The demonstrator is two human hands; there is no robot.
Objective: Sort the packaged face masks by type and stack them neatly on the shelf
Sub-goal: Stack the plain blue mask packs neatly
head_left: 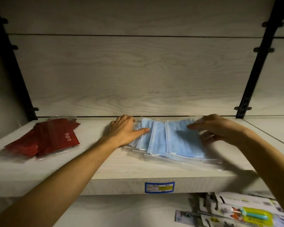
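Shelf [105, 163]: pale wood-grain board, front edge toward the camera, back panel of the same grain behind.
Blue mask packs [170, 140]: several clear sleeves holding light-blue masks, lying flat right of centre on the shelf, fanned and overlapping, not squared.
Red mask packs [56, 138]: loose overlapping pile at the left of the shelf, well apart from the blue mask packs; white lettering on the top pack.
Left hand [125, 128]: palm down on the left edge of the blue mask packs, fingers straight, thumb extended across a pack; grip released, pressing only.
Right hand [215, 126]: at the right edge of the blue mask packs, fingers reaching over the top pack, thumb under its clear margin; grip pinching that pack, outline blurred.
Price label [159, 187]: blue-bordered tag with yellow field, fixed to the shelf's front edge.
Carded items [246, 212]: blister packs on the level below, lower right.
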